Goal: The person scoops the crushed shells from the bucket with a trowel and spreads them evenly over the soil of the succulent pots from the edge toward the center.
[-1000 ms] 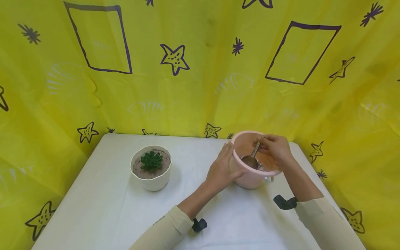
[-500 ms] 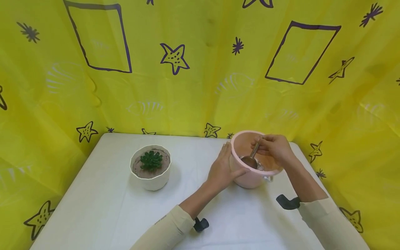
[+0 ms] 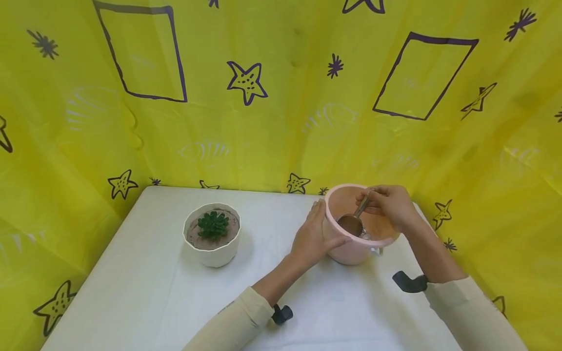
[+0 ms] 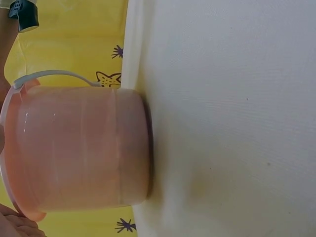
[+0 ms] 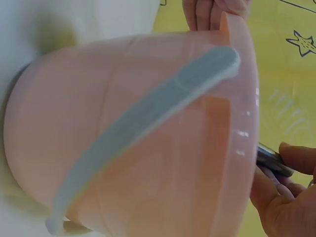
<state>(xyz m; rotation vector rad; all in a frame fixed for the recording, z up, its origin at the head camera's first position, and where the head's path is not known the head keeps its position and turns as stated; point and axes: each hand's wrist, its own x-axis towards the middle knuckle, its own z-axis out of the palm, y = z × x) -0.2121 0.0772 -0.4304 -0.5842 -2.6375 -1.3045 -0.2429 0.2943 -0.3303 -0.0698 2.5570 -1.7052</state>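
Observation:
In the head view a pink bucket (image 3: 351,254) stands upright on the white table, right of the middle. My left hand (image 3: 310,238) holds it at the left side, thumb along the near rim and fingers against the far side. My right hand (image 3: 391,207) pinches the handle of a metal spoon (image 3: 351,224). The spoon's round bowl hangs inside the bucket, above some pale bits (image 3: 365,235) too small to make out. From the right wrist view, only the handle end (image 5: 274,160) shows beyond the rim; the bowl is hidden by the bucket wall.
A white pot (image 3: 216,257) with a green succulent (image 3: 213,225) in greyish soil stands at the left on the white table (image 3: 145,287). The bucket's pale handle (image 5: 133,121) hangs down its side. Yellow patterned curtain (image 3: 281,122) encloses the table behind and at both sides.
My right hand has lifted slightly, and its forearm has swung a little to the right. The spoon has shifted slightly with it. My left hand and the bucket stay in place.

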